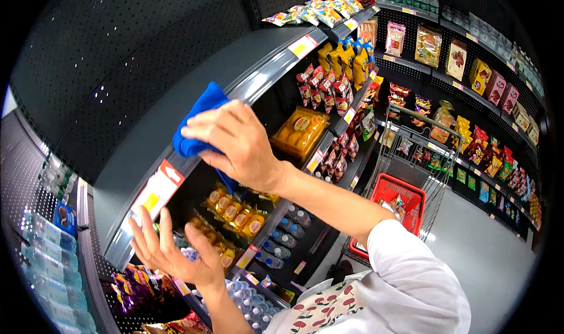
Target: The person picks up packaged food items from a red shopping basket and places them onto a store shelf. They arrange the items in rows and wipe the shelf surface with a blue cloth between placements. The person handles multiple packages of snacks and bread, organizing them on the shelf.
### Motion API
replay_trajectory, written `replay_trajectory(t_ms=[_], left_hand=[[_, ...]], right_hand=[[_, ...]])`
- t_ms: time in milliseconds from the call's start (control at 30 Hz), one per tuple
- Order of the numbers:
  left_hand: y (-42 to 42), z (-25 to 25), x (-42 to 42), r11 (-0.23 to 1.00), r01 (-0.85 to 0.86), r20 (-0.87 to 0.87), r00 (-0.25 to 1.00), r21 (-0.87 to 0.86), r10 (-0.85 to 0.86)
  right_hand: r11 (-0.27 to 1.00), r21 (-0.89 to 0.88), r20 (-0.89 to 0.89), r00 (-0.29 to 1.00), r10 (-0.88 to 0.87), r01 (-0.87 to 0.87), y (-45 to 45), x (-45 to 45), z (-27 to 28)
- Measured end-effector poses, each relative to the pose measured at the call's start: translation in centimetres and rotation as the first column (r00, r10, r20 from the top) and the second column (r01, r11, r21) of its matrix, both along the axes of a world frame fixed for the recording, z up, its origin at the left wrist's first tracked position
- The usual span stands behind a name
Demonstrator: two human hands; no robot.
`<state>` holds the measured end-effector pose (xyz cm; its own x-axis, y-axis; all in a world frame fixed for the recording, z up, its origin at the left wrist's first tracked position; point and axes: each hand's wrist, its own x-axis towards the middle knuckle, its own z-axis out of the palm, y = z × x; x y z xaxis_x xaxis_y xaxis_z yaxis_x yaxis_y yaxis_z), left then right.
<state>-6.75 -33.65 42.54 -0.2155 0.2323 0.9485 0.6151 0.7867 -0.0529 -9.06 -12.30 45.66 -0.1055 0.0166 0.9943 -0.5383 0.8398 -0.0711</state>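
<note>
A folded blue cloth (199, 120) is held in my right hand (238, 144) and rests over the front edge of the top metal shelf (145, 127). Lower along that same edge, my left hand (176, 250) is spread and holds nothing, its fingertips close to the price label (157, 188) with a red arrow. Packs of yellow packaged cakes (235, 213) lie on the shelf underneath, between my two forearms. A larger tray of wrapped pastries (301, 131) sits to the right of my right hand.
A wire shopping cart (423, 149) with a red basket (398, 182) stands at the right. Snack bags (324, 11) lie on the shelf's far end. Bottled water (57, 276) stands at the left, more bottles (251, 303) below. Stocked shelves (440, 76) curve along the right.
</note>
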Motion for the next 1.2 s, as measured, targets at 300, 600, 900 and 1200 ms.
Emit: replay_trajectory(t_ms=[300, 600, 900, 1200], left_hand=[[0.0, -0.6, -0.9, 0.933, -0.339, 0.036, 0.938, -0.118, 0.346], [-0.5, -0.3, -0.5, 0.901, -0.398, 0.054, 0.909, -0.171, 0.412], [-0.2, 0.2, -0.5, 0.967, -0.236, 0.074, 0.967, -0.100, 0.244], [-1.6, 0.1, -0.4, 0.996, -0.069, 0.138, 0.987, -0.052, 0.076]], right_hand=[[0.977, -0.071, -0.056, 0.978, -0.203, 0.199, 12.9, -1.7, 0.2], [0.865, -0.171, 0.059, 0.882, -0.468, 0.471, 28.5, -4.3, 1.0], [0.884, -0.092, 0.139, 0.885, -0.444, 0.458, 22.0, -3.1, 2.2], [0.988, 0.087, 0.113, 0.984, -0.135, 0.126, 1.8, -0.7, 3.5]])
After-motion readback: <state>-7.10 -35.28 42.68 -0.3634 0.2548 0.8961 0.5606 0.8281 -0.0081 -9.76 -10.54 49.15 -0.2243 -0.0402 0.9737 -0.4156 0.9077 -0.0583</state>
